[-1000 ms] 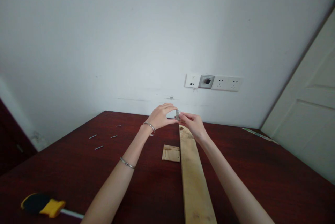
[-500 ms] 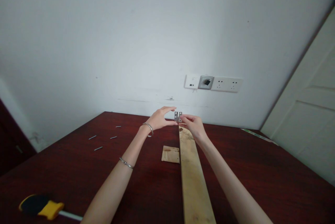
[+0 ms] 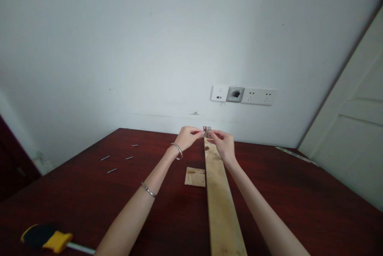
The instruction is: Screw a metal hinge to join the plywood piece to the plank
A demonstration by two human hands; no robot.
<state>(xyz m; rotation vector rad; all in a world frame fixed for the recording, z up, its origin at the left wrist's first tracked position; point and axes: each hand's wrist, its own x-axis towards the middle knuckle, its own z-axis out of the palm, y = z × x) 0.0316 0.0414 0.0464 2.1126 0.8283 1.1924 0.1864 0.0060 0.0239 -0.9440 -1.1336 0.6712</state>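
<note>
A small metal hinge [image 3: 206, 131] is held up above the far end of a long pale wooden plank [image 3: 220, 200] that lies lengthwise on the dark red table [image 3: 60, 192]. My left hand [image 3: 188, 137] pinches the hinge's left leaf with its fingertips. My right hand [image 3: 223, 143] pinches the right leaf. Both arms reach forward over the table. A short wooden offcut [image 3: 195, 176] lies flat against the plank's left side.
Several loose nails [image 3: 112, 170] lie scattered at the far left of the table. A yellow-and-black tool handle [image 3: 49, 238] lies at the near left corner. Wall sockets [image 3: 243, 95] sit on the white wall behind; a white door [image 3: 353, 128] stands at the right.
Both hands have drawn closer together around the hinge and risen slightly. The left fingers, spread half a second ago, now close on the hinge's left leaf.
</note>
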